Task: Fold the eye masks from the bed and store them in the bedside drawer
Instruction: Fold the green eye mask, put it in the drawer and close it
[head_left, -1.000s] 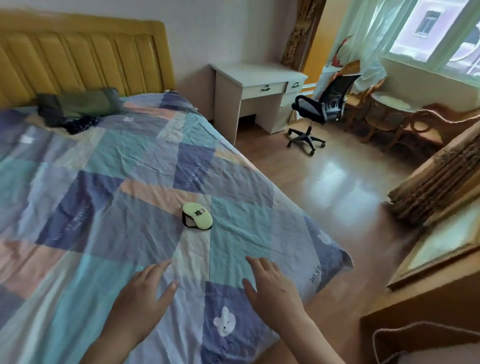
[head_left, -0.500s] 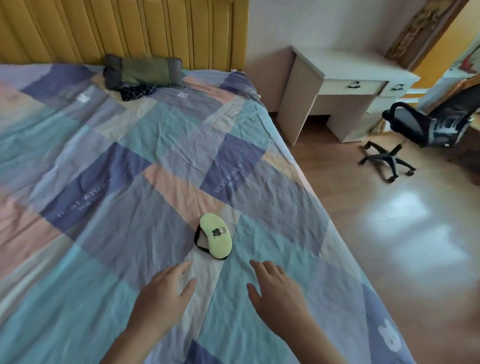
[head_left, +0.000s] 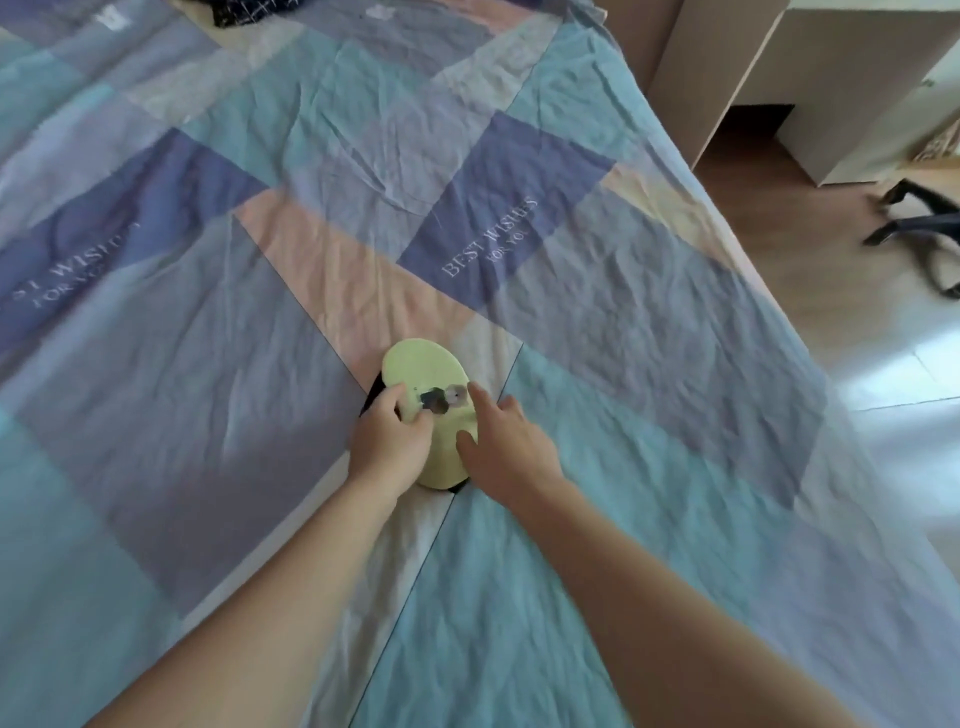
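A pale green eye mask (head_left: 423, 371) with a small dark picture on it and a black underside lies folded on the patchwork bedspread (head_left: 597, 322). My left hand (head_left: 387, 441) is at the mask's left edge, thumb on top and fingers curled around the edge. From the right, my right hand (head_left: 506, 441) rests on the mask with fingers spread, the thumb pressing its lower part. The mask's near end is hidden under both hands. No drawer is in view.
The bed's right edge runs diagonally down the right side, with wooden floor (head_left: 883, 322) beyond. A white desk (head_left: 852, 78) stands at the top right. The black base of an office chair (head_left: 919, 223) is at the right edge. Dark clothing (head_left: 249, 10) lies at the top.
I have leaned in closer to the bed. Both hands moved forward from the bare bedspread onto the eye mask, and the left hand has closed on its edge.
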